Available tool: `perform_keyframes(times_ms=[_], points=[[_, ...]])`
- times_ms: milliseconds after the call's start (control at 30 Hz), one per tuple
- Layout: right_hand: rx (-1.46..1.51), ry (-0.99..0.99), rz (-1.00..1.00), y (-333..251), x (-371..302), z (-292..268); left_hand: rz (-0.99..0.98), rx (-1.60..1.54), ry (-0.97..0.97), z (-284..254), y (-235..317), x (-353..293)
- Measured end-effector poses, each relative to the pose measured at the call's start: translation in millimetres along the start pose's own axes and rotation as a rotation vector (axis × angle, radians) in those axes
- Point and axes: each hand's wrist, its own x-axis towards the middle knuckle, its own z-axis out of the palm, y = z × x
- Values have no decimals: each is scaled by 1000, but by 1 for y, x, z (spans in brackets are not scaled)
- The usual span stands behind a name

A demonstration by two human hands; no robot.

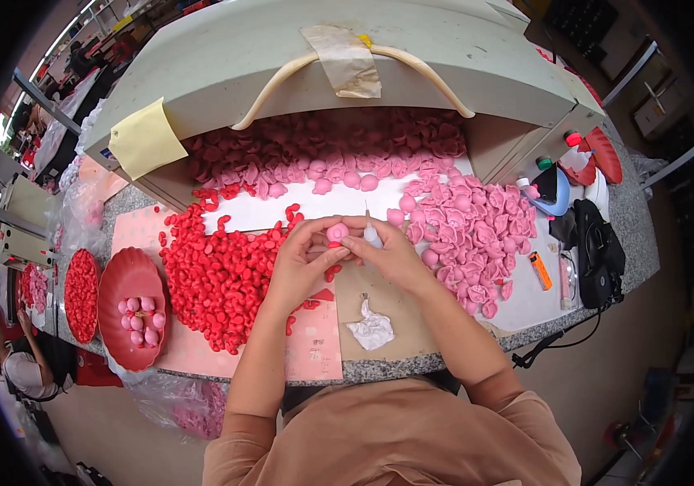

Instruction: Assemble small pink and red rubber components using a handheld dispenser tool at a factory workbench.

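My left hand [302,263] is closed around a small round pink plastic piece [337,232], with a bit of red showing at its lower side. My right hand [395,257] pinches the same piece from the right. Between the fingers of that hand is also a small white needle-tipped bottle [372,236], its thin tip pointing away from me. A large heap of curved red plastic pieces [221,283] lies left of my hands. To their right spreads a heap of pink cup-shaped pieces [472,235].
Ahead stands a grey-green hooded box [225,69], more pink pieces beneath it. A red scalloped tray [124,348] on the left holds several pink balls. Crumpled white tissue [373,328] lies nearer me. At right are an orange box [540,271], blue bowl [553,194] and black bag [594,243].
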Motion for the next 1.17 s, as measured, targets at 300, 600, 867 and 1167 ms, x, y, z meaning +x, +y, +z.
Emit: perform_keyframes(times_ms=[300,600,867,1167], points=[[102,1,-38,-1,-2,1,-12,-49,10,5,5,0],[-82,49,-157,-2,-2,10,67,127,30,4,0,-7],[27,34,-163,-8,-5,-18,40,52,-40,24,3,9],[-157,-85,-207,-3,16,-3,270,464,156,-11,-4,-3]])
